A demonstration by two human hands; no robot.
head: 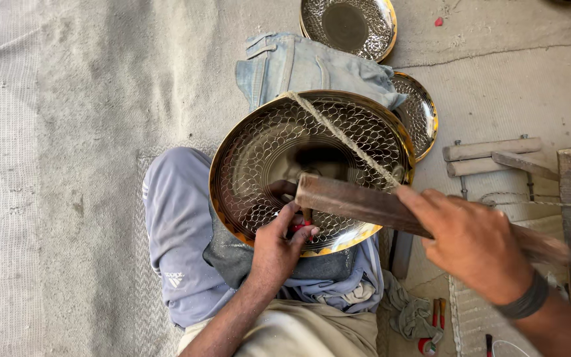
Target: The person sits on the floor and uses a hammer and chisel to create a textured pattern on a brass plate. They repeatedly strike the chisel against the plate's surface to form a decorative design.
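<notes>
- Since the large brass plate (312,172) rests tilted on the person's lap, leaning on a folded denim cloth (312,66), it looks stiff, thin-walled and slick (its patterned face could dent)
- Left hand (279,248) is closed round a small red-handled tool (301,226) at the plate's lower rim
- Right hand (474,244) is closed round a flat wooden bar (365,203) lying across the plate
- Best held by the rim

- A large patterned metal plate (279,142) is propped on the lap.
- Folded jeans (305,66) lie behind it.
- Two smaller plates (348,26) (421,112) lie farther back and right.
</notes>
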